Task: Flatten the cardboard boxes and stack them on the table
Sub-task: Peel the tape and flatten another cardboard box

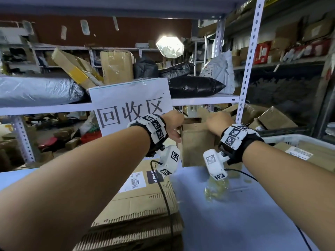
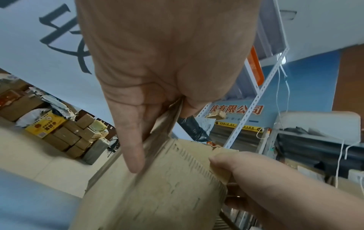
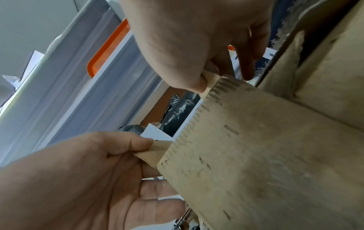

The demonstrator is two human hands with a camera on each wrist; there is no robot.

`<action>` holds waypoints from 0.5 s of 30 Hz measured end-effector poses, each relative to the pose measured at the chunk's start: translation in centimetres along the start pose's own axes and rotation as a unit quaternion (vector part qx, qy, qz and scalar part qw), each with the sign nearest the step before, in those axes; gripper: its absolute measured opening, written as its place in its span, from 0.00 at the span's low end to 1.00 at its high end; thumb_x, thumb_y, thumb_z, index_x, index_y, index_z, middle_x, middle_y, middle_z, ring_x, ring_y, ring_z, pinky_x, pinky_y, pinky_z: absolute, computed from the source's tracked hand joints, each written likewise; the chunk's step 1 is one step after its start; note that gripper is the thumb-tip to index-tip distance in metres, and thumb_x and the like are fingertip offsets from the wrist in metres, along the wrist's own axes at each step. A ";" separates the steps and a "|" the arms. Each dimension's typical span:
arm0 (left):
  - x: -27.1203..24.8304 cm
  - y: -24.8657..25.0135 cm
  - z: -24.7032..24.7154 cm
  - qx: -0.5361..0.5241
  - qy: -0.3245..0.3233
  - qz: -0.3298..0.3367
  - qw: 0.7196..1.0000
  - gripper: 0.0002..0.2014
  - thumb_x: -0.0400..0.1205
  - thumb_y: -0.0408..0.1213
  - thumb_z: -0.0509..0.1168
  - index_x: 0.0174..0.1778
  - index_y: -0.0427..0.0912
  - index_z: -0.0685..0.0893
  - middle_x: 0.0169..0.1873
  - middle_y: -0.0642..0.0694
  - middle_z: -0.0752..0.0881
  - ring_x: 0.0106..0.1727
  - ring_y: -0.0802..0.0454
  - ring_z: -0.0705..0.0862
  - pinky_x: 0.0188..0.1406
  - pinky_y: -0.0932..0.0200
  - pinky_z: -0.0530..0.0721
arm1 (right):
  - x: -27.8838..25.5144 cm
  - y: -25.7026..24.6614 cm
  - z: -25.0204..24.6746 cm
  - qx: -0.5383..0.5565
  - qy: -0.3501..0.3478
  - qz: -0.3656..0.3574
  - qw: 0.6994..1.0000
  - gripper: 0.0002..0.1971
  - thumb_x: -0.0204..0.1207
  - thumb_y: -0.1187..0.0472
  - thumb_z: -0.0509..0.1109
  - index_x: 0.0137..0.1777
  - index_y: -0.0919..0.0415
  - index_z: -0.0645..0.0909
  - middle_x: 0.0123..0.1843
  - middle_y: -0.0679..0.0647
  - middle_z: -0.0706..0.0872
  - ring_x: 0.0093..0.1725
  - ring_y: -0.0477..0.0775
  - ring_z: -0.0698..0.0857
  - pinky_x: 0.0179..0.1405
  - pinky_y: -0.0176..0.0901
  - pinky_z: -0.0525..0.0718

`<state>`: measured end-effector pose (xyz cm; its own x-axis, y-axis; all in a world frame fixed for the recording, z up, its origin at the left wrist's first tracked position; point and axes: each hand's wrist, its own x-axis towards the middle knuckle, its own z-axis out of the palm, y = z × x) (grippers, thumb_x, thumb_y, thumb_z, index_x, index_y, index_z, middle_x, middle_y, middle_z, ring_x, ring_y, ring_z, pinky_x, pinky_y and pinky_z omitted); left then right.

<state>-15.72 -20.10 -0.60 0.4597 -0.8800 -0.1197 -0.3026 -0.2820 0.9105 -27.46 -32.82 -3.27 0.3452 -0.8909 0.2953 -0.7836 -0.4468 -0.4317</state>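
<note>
A small brown cardboard box (image 1: 197, 142) stands upright above the far edge of the blue table (image 1: 235, 214), held between both hands. My left hand (image 1: 176, 131) grips its upper left edge; in the left wrist view thumb and fingers pinch the box wall (image 2: 167, 186). My right hand (image 1: 213, 122) pinches the upper right corner, and the right wrist view shows the box's torn top edge (image 3: 256, 155) in that pinch. A stack of flattened cardboard (image 1: 145, 201) lies on the table at the near left, under my left forearm.
A white sign with large black characters (image 1: 130, 105) hangs from the shelf just behind my left hand. A perforated shelf post (image 1: 248, 60) rises behind the right hand. More boxes (image 1: 272, 118) fill a crate (image 1: 290, 138) at the right. Crumpled clear tape (image 1: 215, 191) lies on the table.
</note>
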 end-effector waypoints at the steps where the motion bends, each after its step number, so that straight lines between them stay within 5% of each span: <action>1: -0.1 0.1 -0.1 0.010 -0.013 0.023 1.000 0.08 0.93 0.30 0.52 0.57 0.44 0.76 0.42 0.39 0.81 0.43 0.39 0.86 0.54 0.43 0.92 | -0.3 -0.3 -0.4 -0.002 0.006 -0.005 1.000 0.16 0.85 0.62 0.57 0.63 0.68 0.83 0.64 0.67 0.85 0.63 0.69 0.83 0.48 0.48 0.72; 5: -1.8 0.5 -1.3 0.013 -0.010 0.052 0.999 0.11 0.93 0.35 0.53 0.46 0.40 0.75 0.41 0.39 0.83 0.38 0.42 0.87 0.40 0.51 0.92 | -1.9 -1.4 -2.1 0.052 0.027 0.016 0.998 0.11 0.84 0.61 0.58 0.46 0.65 0.79 0.52 0.66 0.83 0.44 0.64 0.79 0.43 0.49 0.73; 7: -3.1 0.6 -1.7 -0.008 -0.016 0.060 0.998 0.11 0.93 0.38 0.54 0.49 0.38 0.77 0.42 0.38 0.84 0.42 0.40 0.88 0.46 0.48 0.93 | -2.7 -1.6 -3.0 0.095 0.051 0.029 0.994 0.12 0.84 0.58 0.60 0.43 0.65 0.76 0.46 0.63 0.80 0.39 0.62 0.78 0.41 0.48 0.72; 9: -3.9 0.6 -2.0 -0.039 -0.018 0.064 0.997 0.10 0.92 0.38 0.56 0.56 0.35 0.76 0.43 0.38 0.84 0.43 0.38 0.89 0.53 0.43 0.93 | -3.4 -1.7 -3.9 0.116 0.064 0.026 0.991 0.14 0.85 0.56 0.59 0.46 0.66 0.79 0.46 0.63 0.84 0.43 0.64 0.83 0.43 0.47 0.76; 12: -5.8 0.6 -2.4 -0.118 -0.025 0.061 0.991 0.06 0.90 0.34 0.58 0.52 0.36 0.78 0.47 0.36 0.84 0.42 0.35 0.90 0.49 0.40 0.93 | -5.8 -2.1 -5.5 0.140 0.098 0.003 0.985 0.20 0.85 0.52 0.55 0.50 0.68 0.83 0.49 0.67 0.89 0.49 0.68 0.88 0.55 0.54 0.86; 15: -8.3 0.3 -2.6 -0.147 -0.033 0.075 0.986 0.05 0.90 0.37 0.62 0.54 0.39 0.80 0.49 0.38 0.81 0.52 0.32 0.87 0.58 0.35 0.90 | -8.0 -2.0 -6.8 0.152 0.134 -0.017 0.979 0.21 0.86 0.52 0.54 0.44 0.68 0.81 0.44 0.66 0.88 0.45 0.68 0.87 0.51 0.55 0.85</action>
<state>-17.49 -11.88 1.66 0.3697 -0.9291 0.0077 -0.1042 -0.0332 0.9940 -32.18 -24.21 1.01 0.1893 -0.8396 0.5092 -0.5702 -0.5162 -0.6391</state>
